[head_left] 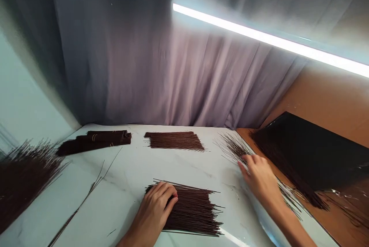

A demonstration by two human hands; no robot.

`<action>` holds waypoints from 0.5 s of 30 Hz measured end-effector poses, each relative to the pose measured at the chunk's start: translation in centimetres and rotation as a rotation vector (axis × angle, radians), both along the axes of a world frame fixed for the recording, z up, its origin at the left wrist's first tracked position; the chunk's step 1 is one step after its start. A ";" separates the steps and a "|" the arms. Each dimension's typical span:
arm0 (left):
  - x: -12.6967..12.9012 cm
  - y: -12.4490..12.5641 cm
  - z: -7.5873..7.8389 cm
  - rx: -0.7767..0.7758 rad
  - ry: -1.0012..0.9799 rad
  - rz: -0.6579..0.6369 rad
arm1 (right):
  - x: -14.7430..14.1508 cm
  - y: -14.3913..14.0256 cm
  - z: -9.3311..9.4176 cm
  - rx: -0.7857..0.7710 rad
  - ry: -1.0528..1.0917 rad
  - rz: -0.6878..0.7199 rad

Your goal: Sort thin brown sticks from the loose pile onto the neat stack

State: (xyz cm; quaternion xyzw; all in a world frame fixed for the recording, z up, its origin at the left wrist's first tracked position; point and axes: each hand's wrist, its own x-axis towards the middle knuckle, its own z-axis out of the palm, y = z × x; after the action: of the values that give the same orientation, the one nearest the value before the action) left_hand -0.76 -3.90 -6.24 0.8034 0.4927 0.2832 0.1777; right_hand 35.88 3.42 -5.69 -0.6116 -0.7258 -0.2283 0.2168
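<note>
Two hands (157, 206), perhaps five stick piles (187, 210)

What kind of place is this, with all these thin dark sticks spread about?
Probably a small handwork bench for sorting incense-like sticks. Flat stick batches lie on a white marble-look table, a big loose heap sits right, and a cloth backdrop hangs behind.

Bare marble tabletop (129, 178) lies open mid-table (stick piles (174, 140) ring it, loose sticks (86, 197) cross left).
</note>
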 end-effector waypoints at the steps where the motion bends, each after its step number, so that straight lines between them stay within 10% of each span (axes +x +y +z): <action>1: 0.1 0.0 -0.1 0.020 0.017 0.002 | -2.0 1.2 0.0 -0.016 0.002 0.069; 8: -0.3 0.4 -1.6 0.215 0.073 -0.089 | -13.5 11.5 0.2 -0.167 -0.026 0.440; 15: -1.4 2.0 -3.0 0.140 -0.137 -0.123 | -16.0 15.5 -1.2 -0.227 -0.083 0.423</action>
State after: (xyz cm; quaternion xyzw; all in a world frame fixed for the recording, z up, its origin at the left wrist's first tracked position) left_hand -2.14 -1.89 -9.23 0.8213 0.4084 0.3595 0.1715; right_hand 19.85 18.91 -6.88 -0.4565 -0.8671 -0.1198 0.1596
